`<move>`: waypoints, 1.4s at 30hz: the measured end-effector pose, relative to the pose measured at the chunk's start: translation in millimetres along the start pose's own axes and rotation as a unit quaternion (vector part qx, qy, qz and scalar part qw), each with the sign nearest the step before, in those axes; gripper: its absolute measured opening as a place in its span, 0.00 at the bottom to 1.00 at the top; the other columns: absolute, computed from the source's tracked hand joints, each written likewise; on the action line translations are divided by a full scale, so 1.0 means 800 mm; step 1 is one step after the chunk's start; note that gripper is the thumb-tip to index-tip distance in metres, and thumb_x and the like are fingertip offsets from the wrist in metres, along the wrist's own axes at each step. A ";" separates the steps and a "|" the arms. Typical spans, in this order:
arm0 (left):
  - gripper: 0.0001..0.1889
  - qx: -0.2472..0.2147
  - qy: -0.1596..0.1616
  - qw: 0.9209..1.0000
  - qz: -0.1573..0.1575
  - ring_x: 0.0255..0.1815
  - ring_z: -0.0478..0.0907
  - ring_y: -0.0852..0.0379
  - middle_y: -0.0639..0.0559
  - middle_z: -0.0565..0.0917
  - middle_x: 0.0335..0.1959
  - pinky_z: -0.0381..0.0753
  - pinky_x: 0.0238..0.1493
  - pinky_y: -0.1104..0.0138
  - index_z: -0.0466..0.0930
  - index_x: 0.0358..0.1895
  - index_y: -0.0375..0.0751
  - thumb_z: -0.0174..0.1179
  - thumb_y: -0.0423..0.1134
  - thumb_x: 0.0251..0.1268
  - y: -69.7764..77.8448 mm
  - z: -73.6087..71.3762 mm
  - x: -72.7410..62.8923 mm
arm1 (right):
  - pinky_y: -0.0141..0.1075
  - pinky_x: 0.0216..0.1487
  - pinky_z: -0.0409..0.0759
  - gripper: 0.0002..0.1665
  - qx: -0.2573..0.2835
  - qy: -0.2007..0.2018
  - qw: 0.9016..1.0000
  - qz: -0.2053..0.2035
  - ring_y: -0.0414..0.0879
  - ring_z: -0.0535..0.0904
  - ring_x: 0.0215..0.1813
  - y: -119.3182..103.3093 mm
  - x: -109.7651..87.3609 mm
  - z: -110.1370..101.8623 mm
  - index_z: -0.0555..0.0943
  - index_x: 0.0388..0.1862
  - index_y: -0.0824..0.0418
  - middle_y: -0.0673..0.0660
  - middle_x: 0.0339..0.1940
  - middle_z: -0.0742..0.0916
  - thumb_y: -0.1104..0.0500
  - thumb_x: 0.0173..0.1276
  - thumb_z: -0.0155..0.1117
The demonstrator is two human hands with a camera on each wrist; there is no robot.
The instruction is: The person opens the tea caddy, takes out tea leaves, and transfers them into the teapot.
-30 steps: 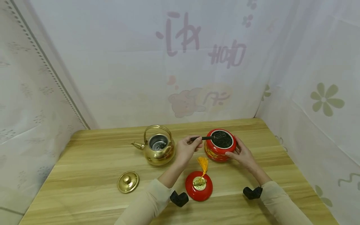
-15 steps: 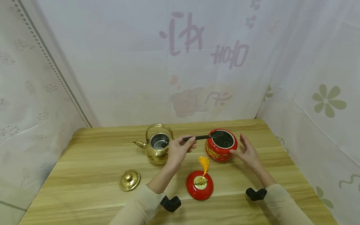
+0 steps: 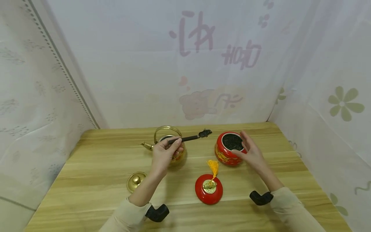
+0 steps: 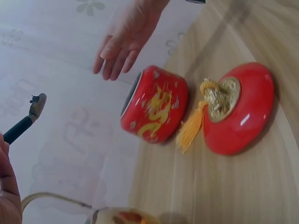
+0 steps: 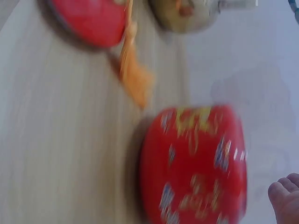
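My left hand [image 3: 165,154] pinches the dark handle of a small scoop [image 3: 189,138], whose bowl carries a heap of dark tea leaves [image 3: 205,132]. In the head view this hand hides part of the brass teapot [image 3: 179,156]. A red tea jar [image 3: 224,154] with a yellow dragon pattern stands uncovered at the right, filled with dark leaves. Beside its right rim is my right hand [image 3: 253,156], thumb and fingers spread and holding nothing; the left wrist view shows that hand [image 4: 128,42] apart from the jar [image 4: 156,105].
The jar's red lid [image 3: 209,190], with a gold knob and yellow tassel [image 3: 213,167], lies in front of the jar. Left of it is the brass teapot lid [image 3: 136,181], partly behind the left forearm. A white patterned curtain [image 3: 139,80] closes off the back and sides.
My left hand has lifted the loaded scoop out of the jar and carried it left toward the teapot. My right hand has let go of the jar's side.
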State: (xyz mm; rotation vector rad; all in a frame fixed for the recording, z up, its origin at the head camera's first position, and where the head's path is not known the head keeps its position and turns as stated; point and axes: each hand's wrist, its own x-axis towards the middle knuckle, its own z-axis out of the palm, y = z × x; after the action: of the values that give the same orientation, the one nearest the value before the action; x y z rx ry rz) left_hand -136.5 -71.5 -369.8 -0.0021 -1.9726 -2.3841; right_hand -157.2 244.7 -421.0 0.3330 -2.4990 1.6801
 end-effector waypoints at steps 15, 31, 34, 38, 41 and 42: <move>0.16 0.056 0.066 0.996 -0.020 0.27 0.82 0.65 0.59 0.85 0.27 0.79 0.32 0.73 0.77 0.50 0.29 0.60 0.36 0.64 0.017 -0.069 -0.031 | 0.47 0.69 0.59 0.51 0.010 -0.062 0.996 -0.057 0.57 0.55 0.74 -0.030 0.025 0.077 0.52 0.74 0.63 0.63 0.74 0.60 0.62 0.58 0.70; 0.10 0.077 0.104 0.991 -0.038 0.27 0.82 0.65 0.60 0.85 0.26 0.80 0.32 0.73 0.80 0.44 0.38 0.62 0.39 0.63 0.013 -0.106 -0.035 | 0.49 0.70 0.59 0.52 0.042 -0.125 0.990 -0.042 0.57 0.56 0.74 -0.035 0.047 0.155 0.53 0.74 0.65 0.65 0.73 0.61 0.60 0.56 0.72; 0.13 0.082 0.109 0.990 -0.036 0.27 0.82 0.65 0.60 0.85 0.26 0.80 0.32 0.73 0.80 0.46 0.36 0.62 0.39 0.63 0.012 -0.110 -0.034 | 0.48 0.69 0.60 0.53 0.032 -0.126 0.990 -0.045 0.59 0.58 0.73 -0.036 0.053 0.165 0.54 0.73 0.67 0.67 0.72 0.62 0.59 0.55 0.73; 0.13 0.089 0.116 0.989 -0.032 0.27 0.82 0.65 0.59 0.85 0.26 0.79 0.32 0.73 0.80 0.47 0.35 0.62 0.40 0.63 0.010 -0.114 -0.030 | 0.49 0.67 0.63 0.52 0.017 -0.131 0.990 -0.051 0.61 0.59 0.71 -0.039 0.058 0.177 0.55 0.72 0.70 0.69 0.71 0.63 0.59 0.55 0.73; 0.13 0.094 0.122 0.988 -0.031 0.26 0.82 0.65 0.61 0.85 0.25 0.80 0.32 0.73 0.80 0.46 0.36 0.62 0.40 0.62 0.008 -0.118 -0.027 | 0.51 0.66 0.64 0.52 0.012 -0.138 0.989 -0.049 0.62 0.60 0.71 -0.039 0.061 0.185 0.55 0.71 0.72 0.71 0.71 0.63 0.59 0.55 0.73; 0.13 0.096 0.124 0.987 -0.030 0.26 0.82 0.65 0.61 0.85 0.25 0.80 0.32 0.73 0.81 0.46 0.36 0.62 0.40 0.62 0.007 -0.119 -0.026 | 0.52 0.66 0.64 0.51 0.011 -0.138 0.989 -0.045 0.62 0.60 0.71 -0.039 0.062 0.188 0.55 0.71 0.73 0.71 0.71 0.63 0.60 0.55 0.73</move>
State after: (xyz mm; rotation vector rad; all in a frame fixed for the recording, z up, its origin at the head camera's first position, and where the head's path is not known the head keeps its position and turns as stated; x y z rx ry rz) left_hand -112.7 -165.1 -382.9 0.3470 -2.0948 -2.0955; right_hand -193.1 88.8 -439.8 0.7161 -2.6082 1.7318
